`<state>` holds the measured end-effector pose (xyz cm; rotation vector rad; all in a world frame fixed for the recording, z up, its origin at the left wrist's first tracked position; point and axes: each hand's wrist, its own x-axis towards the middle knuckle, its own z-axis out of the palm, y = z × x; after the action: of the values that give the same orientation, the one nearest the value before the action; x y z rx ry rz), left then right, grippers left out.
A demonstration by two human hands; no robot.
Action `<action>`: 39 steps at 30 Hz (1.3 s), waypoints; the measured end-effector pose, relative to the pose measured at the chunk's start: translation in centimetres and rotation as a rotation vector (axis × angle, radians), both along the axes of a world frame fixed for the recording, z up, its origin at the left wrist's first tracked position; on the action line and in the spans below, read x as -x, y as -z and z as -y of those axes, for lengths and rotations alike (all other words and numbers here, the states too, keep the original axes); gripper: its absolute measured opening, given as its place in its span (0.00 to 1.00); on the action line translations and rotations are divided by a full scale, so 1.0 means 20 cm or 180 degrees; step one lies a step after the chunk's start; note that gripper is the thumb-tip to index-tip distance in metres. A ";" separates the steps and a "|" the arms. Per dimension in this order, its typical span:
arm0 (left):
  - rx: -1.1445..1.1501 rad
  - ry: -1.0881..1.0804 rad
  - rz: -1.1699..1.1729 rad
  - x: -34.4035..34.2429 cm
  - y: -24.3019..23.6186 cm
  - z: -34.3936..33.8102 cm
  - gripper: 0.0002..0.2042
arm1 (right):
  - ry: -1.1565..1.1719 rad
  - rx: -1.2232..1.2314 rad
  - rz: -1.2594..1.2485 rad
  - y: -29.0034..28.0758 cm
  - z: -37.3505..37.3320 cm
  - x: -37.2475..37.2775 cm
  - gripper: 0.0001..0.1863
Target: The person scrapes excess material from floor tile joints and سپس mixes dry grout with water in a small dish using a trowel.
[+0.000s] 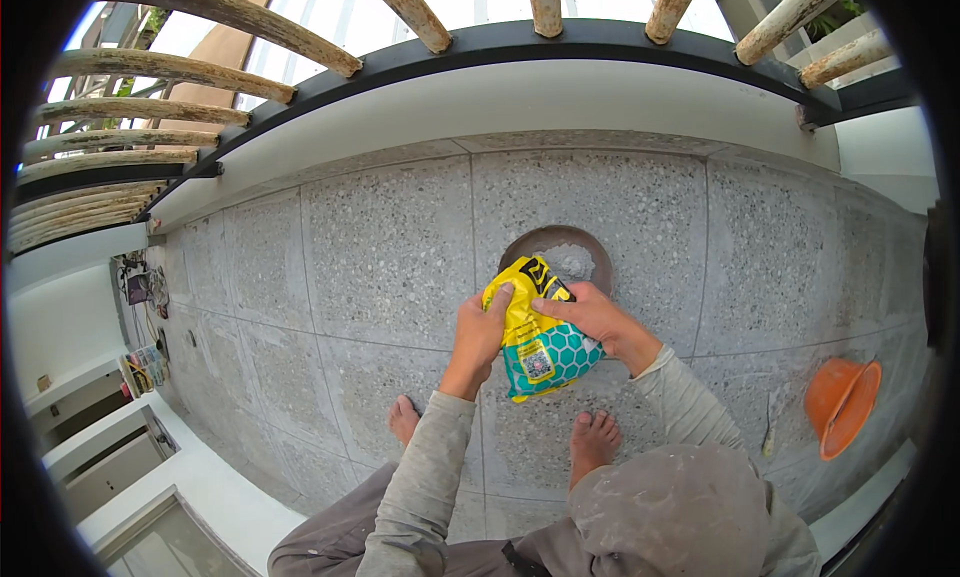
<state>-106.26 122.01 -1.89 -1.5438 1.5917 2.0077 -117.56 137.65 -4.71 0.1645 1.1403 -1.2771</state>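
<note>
A yellow and teal plastic bag (550,352) is held over a round dark shallow pan (600,242) on the floor, which has some pale grey powdery material (568,260) in it. The bag's upper end overlaps the pan's near side. My left hand (478,335) grips the bag's left side, thumb near its upper part. My right hand (610,325) holds the right side, with its thumb pressed across the front. The bag's far opening, if any, cannot be made out.
An orange bucket (840,407) lies at the right beside a thin tool (768,435). My bare feet (592,439) are on speckled floor tiles (380,237). A low wall (640,97) with rusty railing bars (410,7) runs ahead. Assorted items (140,287) lie at the far left.
</note>
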 end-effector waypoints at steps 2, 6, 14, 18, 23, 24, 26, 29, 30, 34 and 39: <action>-0.0059 -0.0113 -0.0093 -0.03 0.00 0.02 0.16 | -0.0168 0.0002 -0.0101 0.00 0.03 -0.01 0.19; 0.0015 -0.0129 -0.0087 -0.07 -0.01 0.01 0.16 | -0.0275 0.0080 -0.0123 0.05 0.04 -0.04 0.19; 0.0046 -0.0049 -0.0079 -0.19 0.00 -0.12 0.15 | -0.0374 0.0179 -0.0048 0.04 -0.07 -0.14 0.18; -0.0024 -0.0023 -0.0127 -0.22 0.01 -0.23 0.15 | -0.0281 0.0137 0.0122 0.06 -0.18 -0.18 0.18; -0.0007 0.0059 -0.0197 -0.18 0.03 -0.34 0.15 | -0.0227 -0.0043 0.0020 0.05 -0.30 -0.16 0.17; -0.0015 0.0053 -0.0231 -0.17 0.04 -0.36 0.15 | -0.0224 -0.0056 0.0022 0.05 -0.32 -0.16 0.17; -0.0051 0.0096 -0.0242 -0.14 0.06 -0.37 0.15 | -0.0101 -0.0152 -0.0069 0.03 -0.34 -0.14 0.17; -0.0017 0.0335 -0.0297 -0.09 0.08 -0.38 0.15 | -0.0103 -0.0273 -0.0216 -0.01 -0.37 -0.09 0.18; -0.0082 0.0360 -0.0303 -0.06 0.08 -0.37 0.16 | -0.0103 -0.0309 -0.0302 -0.02 -0.37 -0.06 0.18; -0.0020 0.0301 -0.0402 -0.05 0.11 -0.36 0.15 | 0.0037 -0.0497 0.0178 -0.06 -0.33 0.02 0.22; -0.0364 0.0203 -0.0499 -0.01 0.07 -0.34 0.17 | -0.0054 -0.0335 -0.0124 -0.01 -0.30 0.02 0.20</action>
<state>-105.97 128.81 -3.34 -1.3081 1.5276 2.1903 -118.00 143.67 -4.42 0.2084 1.2407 -1.2104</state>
